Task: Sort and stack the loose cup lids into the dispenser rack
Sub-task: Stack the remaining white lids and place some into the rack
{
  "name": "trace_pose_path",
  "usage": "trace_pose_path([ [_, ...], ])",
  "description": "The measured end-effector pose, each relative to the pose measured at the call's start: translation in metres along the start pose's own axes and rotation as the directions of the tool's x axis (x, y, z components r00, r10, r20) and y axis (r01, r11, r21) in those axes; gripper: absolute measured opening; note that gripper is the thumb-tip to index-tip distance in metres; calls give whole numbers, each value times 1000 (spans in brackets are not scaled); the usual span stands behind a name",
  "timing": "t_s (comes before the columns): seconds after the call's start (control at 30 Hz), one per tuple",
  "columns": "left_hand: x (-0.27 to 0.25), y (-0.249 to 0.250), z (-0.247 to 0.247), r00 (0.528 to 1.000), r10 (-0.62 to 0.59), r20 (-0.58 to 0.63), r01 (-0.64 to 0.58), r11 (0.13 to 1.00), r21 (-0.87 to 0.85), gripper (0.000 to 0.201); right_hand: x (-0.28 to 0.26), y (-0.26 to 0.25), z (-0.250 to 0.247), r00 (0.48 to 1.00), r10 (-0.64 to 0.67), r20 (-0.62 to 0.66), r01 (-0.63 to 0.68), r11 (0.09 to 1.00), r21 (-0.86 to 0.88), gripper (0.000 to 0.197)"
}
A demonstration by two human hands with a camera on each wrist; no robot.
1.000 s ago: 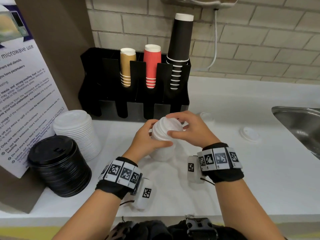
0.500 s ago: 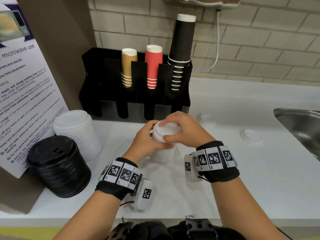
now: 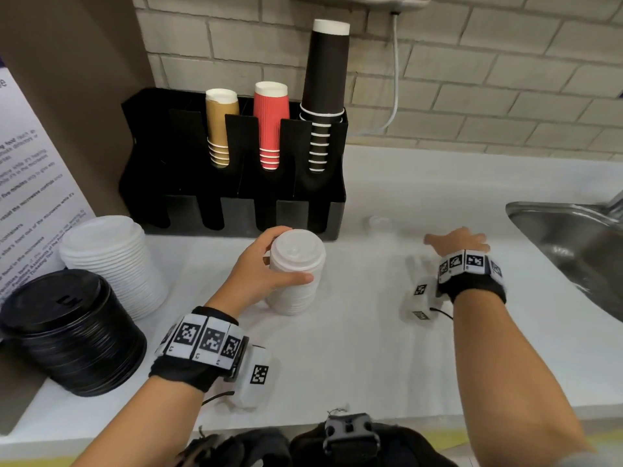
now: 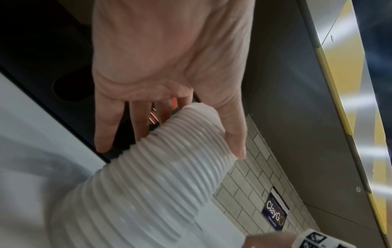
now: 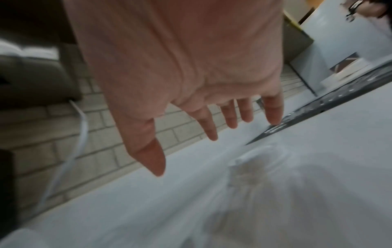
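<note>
A tall stack of small white lids (image 3: 295, 298) stands on the white counter (image 3: 354, 348) in front of the black dispenser rack (image 3: 188, 210). My left hand (image 3: 286, 256) grips the top of that stack, thumb in front and fingers behind; the left wrist view shows the same grip (image 4: 169, 144) on the ribbed stack (image 4: 148, 193). My right hand (image 3: 458, 239) is out to the right with fingers spread and holds nothing. In the right wrist view this hand (image 5: 186, 154) hovers over a blurred loose white lid (image 5: 256, 161) on the counter.
The rack holds brown cups (image 3: 220, 126), red cups (image 3: 270, 123) and tall black cups (image 3: 323, 96). A wide white lid stack (image 3: 111, 261) and a black lid stack (image 3: 67, 332) stand at the left. Another loose clear lid (image 3: 377, 224) lies by the rack. A steel sink (image 3: 573, 237) is at the right.
My right hand has left the top of the small lid stack and swung right toward the sink, fingers spread. The left hand keeps its grip on the stack.
</note>
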State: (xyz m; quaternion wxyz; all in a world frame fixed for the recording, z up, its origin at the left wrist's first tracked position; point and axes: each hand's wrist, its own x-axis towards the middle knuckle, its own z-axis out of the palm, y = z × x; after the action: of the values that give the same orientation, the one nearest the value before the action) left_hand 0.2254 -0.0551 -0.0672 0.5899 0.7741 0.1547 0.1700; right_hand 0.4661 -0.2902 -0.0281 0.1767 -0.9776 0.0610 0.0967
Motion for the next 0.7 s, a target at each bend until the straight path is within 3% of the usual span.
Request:
trace_pose_path([
  [0.1,1,1,0,1000,-7,3,7,1000,8,71,10,26,4,993,-90,81,109,954,-279,49],
  [0.17,2,2,0,1000,-12,8,12,1000,7,71,13,34,7,982,-147,119,181,918,-353,42],
  [0.27,2,2,1,1000,-13,5,13,1000,12,71,16,33,7,967,-244,70,249,856,-453,20],
  [0.4,0,2,0,1000,-24,-5,24,1000,16,71,22,27,5,966,-249,65,257,914,-313,13],
  [0.5,0,3,1,1000,-25,1,25,999,25,71,20,10,2,981,-179,68,183,982,-54,37],
  [0.57,1,4,1,1000,-27,6,27,999,33,71,10,-5,-4,974,-216,73,212,975,61,48],
  [0.63,1,5,2,999,-33,6,33,999,38,71,-4,-18,-7,926,-353,135,313,916,252,47],
  [0.7,1,6,2,999,-37,1,37,999,39,71,-27,-28,-4,834,-529,154,391,766,510,36],
])
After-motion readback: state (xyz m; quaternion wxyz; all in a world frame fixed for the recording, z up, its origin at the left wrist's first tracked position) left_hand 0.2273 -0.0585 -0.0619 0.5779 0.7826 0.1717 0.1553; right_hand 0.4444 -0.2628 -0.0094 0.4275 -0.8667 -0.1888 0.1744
